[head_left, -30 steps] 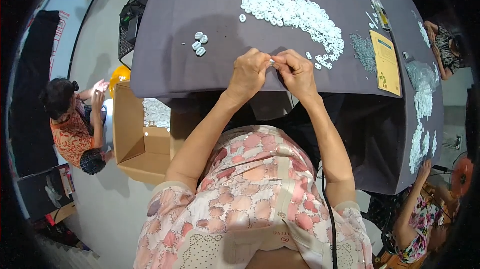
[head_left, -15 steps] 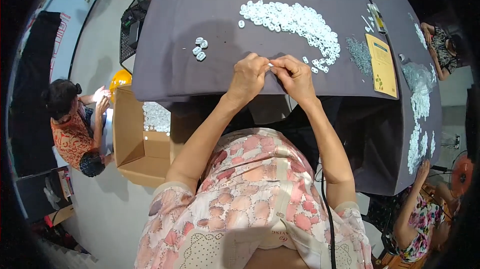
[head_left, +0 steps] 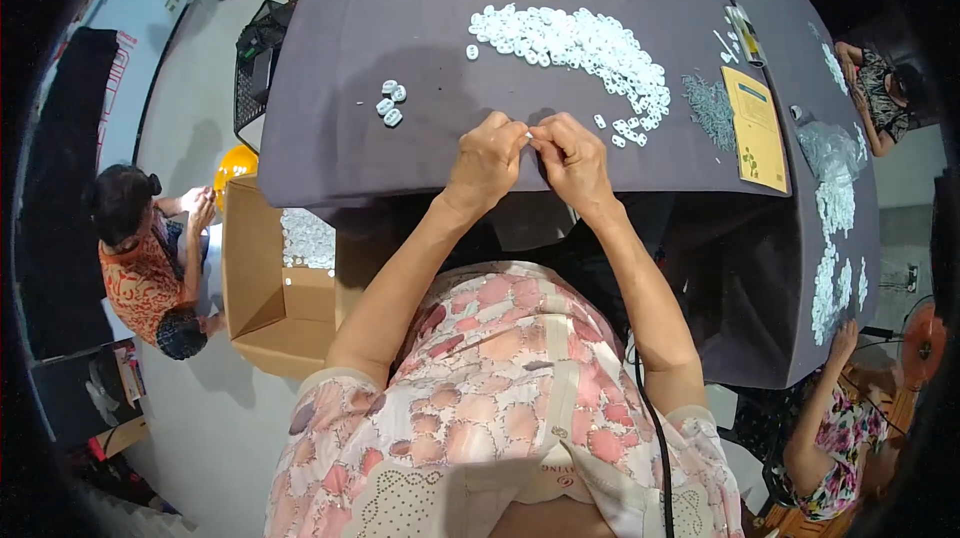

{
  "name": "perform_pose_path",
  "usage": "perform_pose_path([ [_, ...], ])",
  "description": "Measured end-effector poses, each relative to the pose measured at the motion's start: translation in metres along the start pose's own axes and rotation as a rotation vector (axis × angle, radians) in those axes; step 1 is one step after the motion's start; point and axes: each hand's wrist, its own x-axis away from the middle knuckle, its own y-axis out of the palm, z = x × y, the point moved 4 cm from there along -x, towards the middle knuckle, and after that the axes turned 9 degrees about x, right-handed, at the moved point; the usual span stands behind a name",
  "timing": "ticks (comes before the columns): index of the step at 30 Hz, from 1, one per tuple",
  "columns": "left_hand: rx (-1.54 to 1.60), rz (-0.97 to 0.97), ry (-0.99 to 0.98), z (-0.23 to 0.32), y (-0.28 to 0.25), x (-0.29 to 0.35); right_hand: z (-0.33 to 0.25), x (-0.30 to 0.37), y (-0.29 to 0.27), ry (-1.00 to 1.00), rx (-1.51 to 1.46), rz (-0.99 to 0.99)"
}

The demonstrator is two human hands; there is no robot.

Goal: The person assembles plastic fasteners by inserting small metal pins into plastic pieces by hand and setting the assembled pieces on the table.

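Close to the table's front edge, my left hand and my right hand meet with fingertips pinched. Between them is a small white plastic piece, mostly covered by the fingers, so its exact shape is hidden. Beyond my hands a curved pile of small white oval plastic pieces spreads over the dark tablecloth, with several strays by my right hand. To the left lies a small cluster of similar white pieces.
Right of the pile are thin grey pieces and a yellow booklet. A cardboard box with white pieces inside stands left below the table. One person works at the left; others sit along the right. A black cable hangs over my clothing.
My fingertips have drawn closer together around the white piece, the right hand shifting slightly left. The whole view has moved a little; the piles look the same.
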Motion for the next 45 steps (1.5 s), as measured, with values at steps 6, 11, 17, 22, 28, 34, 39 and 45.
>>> perform_pose_path([
  [6, -0.055, -0.024, -0.013, 0.003, 0.003, 0.0, 0.001, -0.002, -0.002, -0.119, 0.071, 0.002],
  [11, -0.075, -0.005, 0.021, -0.001, 0.001, -0.003, 0.003, -0.004, -0.001, -0.148, 0.102, -0.079],
  [17, 0.329, -0.004, -0.278, -0.021, -0.003, -0.005, 0.012, -0.003, -0.002, 0.267, -0.198, -0.218],
  [22, 0.413, -0.074, -0.479, -0.025, -0.005, -0.007, 0.002, -0.006, -0.005, 0.164, -0.114, -0.154],
  [28, 0.368, -0.057, -0.374, -0.018, 0.0, -0.012, 0.007, -0.002, -0.008, 0.089, -0.09, -0.033],
  [34, 0.289, -0.029, -0.444, -0.022, -0.01, -0.004, -0.001, 0.0, -0.02, 0.097, -0.185, -0.05],
  [39, 0.308, -0.025, -0.527, -0.009, -0.01, -0.006, 0.056, 0.01, -0.09, 0.299, 0.047, 0.178],
  [45, 0.162, -0.04, -0.438, 0.0, -0.008, -0.013, 0.148, 0.015, -0.145, 0.405, 0.527, 0.177],
])
